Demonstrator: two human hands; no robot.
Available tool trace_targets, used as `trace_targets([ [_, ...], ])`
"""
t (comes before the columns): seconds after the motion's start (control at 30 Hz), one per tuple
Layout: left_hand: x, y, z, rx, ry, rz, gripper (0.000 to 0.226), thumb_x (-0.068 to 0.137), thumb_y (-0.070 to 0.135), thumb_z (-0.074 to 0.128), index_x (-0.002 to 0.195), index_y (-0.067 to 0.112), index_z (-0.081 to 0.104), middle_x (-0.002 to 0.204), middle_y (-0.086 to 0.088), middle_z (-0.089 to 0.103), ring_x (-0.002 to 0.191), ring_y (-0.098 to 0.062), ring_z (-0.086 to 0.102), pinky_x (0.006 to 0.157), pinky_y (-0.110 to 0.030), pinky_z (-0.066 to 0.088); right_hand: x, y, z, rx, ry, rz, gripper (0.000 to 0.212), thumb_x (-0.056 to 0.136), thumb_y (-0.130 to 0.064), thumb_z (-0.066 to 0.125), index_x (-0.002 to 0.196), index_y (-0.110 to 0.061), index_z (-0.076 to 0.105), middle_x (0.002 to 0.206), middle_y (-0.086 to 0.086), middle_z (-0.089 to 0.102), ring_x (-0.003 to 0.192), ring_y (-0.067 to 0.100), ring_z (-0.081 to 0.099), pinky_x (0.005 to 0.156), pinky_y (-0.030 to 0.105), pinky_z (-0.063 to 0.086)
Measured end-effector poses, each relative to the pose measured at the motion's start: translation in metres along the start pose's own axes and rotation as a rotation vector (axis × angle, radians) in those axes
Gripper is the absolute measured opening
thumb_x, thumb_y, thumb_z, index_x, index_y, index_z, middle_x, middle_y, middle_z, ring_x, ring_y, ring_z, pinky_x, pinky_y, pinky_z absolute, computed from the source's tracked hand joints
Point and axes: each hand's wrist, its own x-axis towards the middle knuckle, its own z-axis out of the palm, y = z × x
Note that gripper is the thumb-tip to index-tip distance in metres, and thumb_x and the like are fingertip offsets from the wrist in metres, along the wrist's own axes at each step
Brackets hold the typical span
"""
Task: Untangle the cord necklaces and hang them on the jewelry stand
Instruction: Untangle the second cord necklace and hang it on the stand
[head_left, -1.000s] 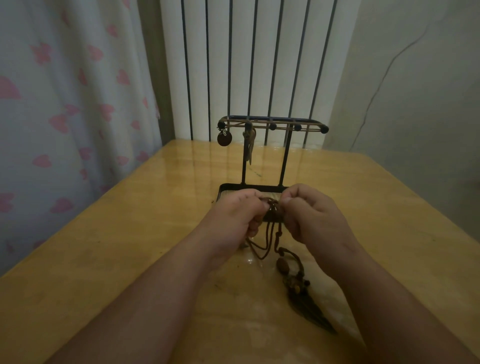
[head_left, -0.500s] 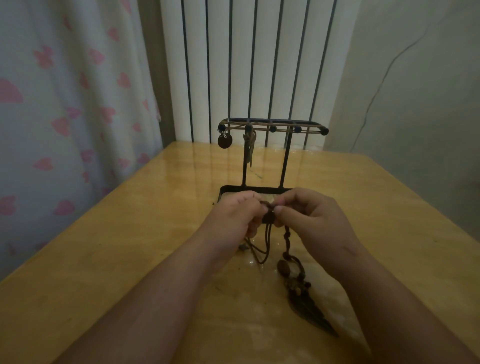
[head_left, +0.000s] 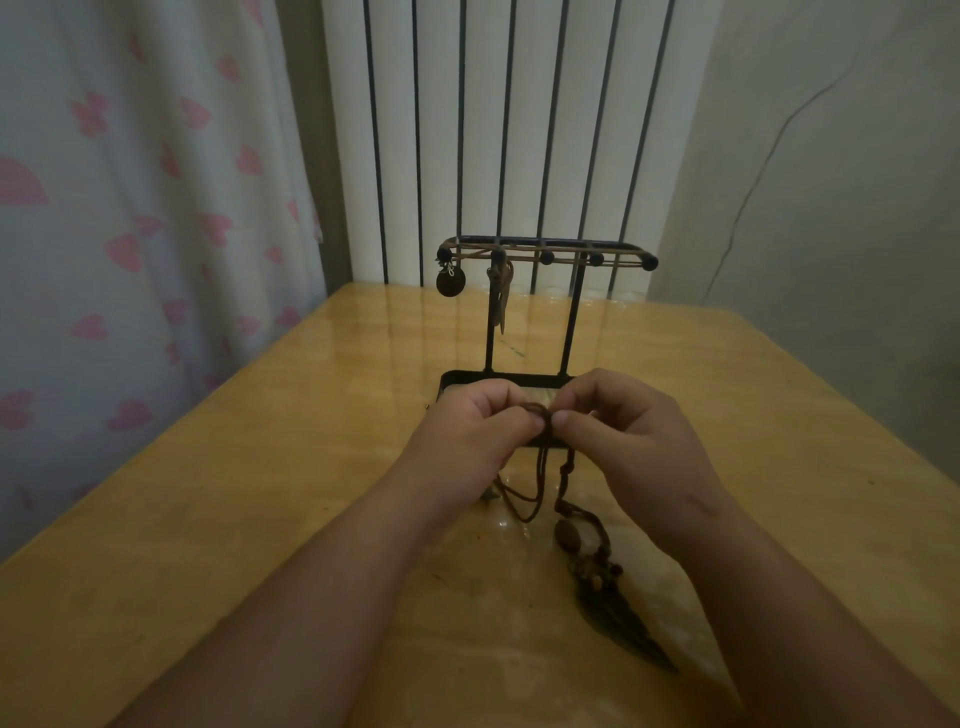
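A black metal jewelry stand (head_left: 571, 332) rises at the table's middle, its top bar carrying a round coin pendant (head_left: 450, 284) and a second cord necklace (head_left: 503, 299). Just in front of its base tray, my left hand (head_left: 475, 434) and my right hand (head_left: 631, 441) pinch a tangled knot of dark brown cord necklaces (head_left: 540, 467) between thumbs and forefingers. Loops of cord hang down from the knot to the tabletop. A beaded pendant with a dark feather tip (head_left: 618, 618) lies on the table below my right wrist.
The glossy wooden table (head_left: 260, 493) fills the lower view, with its left edge near a heart-patterned curtain (head_left: 130, 208). A white ribbed radiator (head_left: 498, 130) stands behind the stand, and a grey wall is on the right.
My hands have drawn slightly apart at the knot, and the right fingers have shifted their pinch on the cord. The hanging loops and the feather pendant stay about where they were.
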Motion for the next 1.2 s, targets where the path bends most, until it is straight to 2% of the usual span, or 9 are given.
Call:
trace_targets([
  [0.1, 0.0002, -0.0003, 0.0005, -0.016, -0.022, -0.005, 0.022, 0.089, 0.020, 0.059, 0.072, 0.029, 0.068, 0.058, 0.009, 0.052, 0.056, -0.007, 0.046, 0.058, -0.022, 0.038, 0.0011, 0.0009, -0.0017, 0.010, -0.023, 0.008, 0.007, 0.082, -0.018, 0.063, 0.079, -0.021, 0.069, 0.080, 0.001, 0.067, 0.078, 0.023, 0.063, 0.070, 0.040, 0.057],
  [0.23, -0.0003, 0.0007, 0.0018, -0.042, -0.062, -0.035, 0.014, 0.077, 0.029, 0.055, 0.068, 0.031, 0.066, 0.060, 0.007, 0.051, 0.060, -0.011, 0.045, 0.061, -0.029, 0.038, 0.0010, -0.0022, -0.0028, 0.154, -0.052, 0.072, 0.015, 0.084, -0.006, 0.060, 0.073, -0.013, 0.066, 0.068, -0.004, 0.061, 0.055, -0.003, 0.052, 0.051, 0.012, 0.042],
  [0.43, -0.0001, -0.0004, 0.0010, -0.114, -0.108, -0.034, 0.015, 0.076, 0.025, 0.056, 0.070, 0.029, 0.068, 0.064, 0.004, 0.051, 0.065, -0.017, 0.044, 0.066, -0.036, 0.037, 0.0016, -0.0021, -0.0032, 0.235, -0.084, 0.171, 0.013, 0.074, -0.022, 0.056, 0.065, -0.023, 0.066, 0.064, 0.004, 0.051, 0.059, 0.017, 0.040, 0.052, 0.024, 0.034],
  [0.53, -0.0001, -0.0005, -0.0003, -0.119, -0.111, -0.028, 0.015, 0.076, 0.027, 0.055, 0.069, 0.028, 0.068, 0.061, 0.006, 0.050, 0.064, -0.016, 0.044, 0.065, -0.035, 0.037, 0.0013, -0.0012, -0.0059, 0.227, -0.104, 0.101, 0.017, 0.090, -0.011, 0.059, 0.076, -0.013, 0.067, 0.062, -0.006, 0.059, 0.054, 0.004, 0.051, 0.050, 0.013, 0.039],
  [0.67, 0.0007, -0.0022, -0.0005, -0.113, -0.090, -0.040, 0.017, 0.076, 0.028, 0.054, 0.068, 0.028, 0.068, 0.060, 0.007, 0.050, 0.062, -0.014, 0.044, 0.063, -0.034, 0.037, 0.0002, -0.0035, -0.0050, 0.171, -0.096, 0.033, 0.014, 0.089, -0.002, 0.059, 0.081, -0.006, 0.069, 0.066, -0.007, 0.067, 0.060, -0.004, 0.060, 0.055, 0.009, 0.046],
  [0.83, 0.0014, -0.0028, -0.0004, -0.091, -0.051, -0.051, 0.016, 0.075, 0.028, 0.053, 0.063, 0.026, 0.063, 0.057, 0.007, 0.048, 0.059, -0.012, 0.042, 0.061, -0.033, 0.036, 0.0006, -0.0002, -0.0052, -0.040, -0.043, -0.019, 0.010, 0.084, -0.020, 0.064, 0.082, -0.020, 0.073, 0.080, 0.004, 0.071, 0.082, 0.029, 0.066, 0.076, 0.048, 0.057],
  [1.0, 0.0018, -0.0035, 0.0002, -0.102, -0.028, -0.067, 0.016, 0.073, 0.027, 0.054, 0.061, 0.026, 0.063, 0.058, 0.005, 0.049, 0.060, -0.015, 0.042, 0.061, -0.033, 0.035, -0.0001, -0.0038, -0.0010, -0.136, -0.015, -0.028, 0.010, 0.079, -0.026, 0.058, 0.076, -0.024, 0.067, 0.074, 0.004, 0.065, 0.071, 0.021, 0.058, 0.062, 0.030, 0.052],
  [1.13, 0.0019, -0.0031, 0.0016, -0.135, -0.064, -0.062, 0.015, 0.073, 0.026, 0.055, 0.062, 0.028, 0.065, 0.061, 0.005, 0.051, 0.064, -0.018, 0.043, 0.066, -0.038, 0.036, 0.0005, -0.0038, 0.0003, -0.053, -0.004, 0.019, 0.018, 0.079, -0.030, 0.054, 0.079, -0.015, 0.065, 0.082, 0.014, 0.065, 0.080, 0.030, 0.061, 0.072, 0.043, 0.056],
  [1.2, 0.0022, -0.0032, 0.0009, -0.147, -0.057, -0.052, 0.017, 0.074, 0.025, 0.055, 0.061, 0.029, 0.065, 0.061, 0.006, 0.052, 0.065, -0.017, 0.044, 0.067, -0.038, 0.036, 0.0014, -0.0026, 0.0003, -0.003, -0.024, 0.058, 0.015, 0.085, -0.022, 0.054, 0.079, -0.012, 0.063, 0.079, 0.014, 0.064, 0.071, 0.022, 0.061, 0.063, 0.033, 0.056],
])
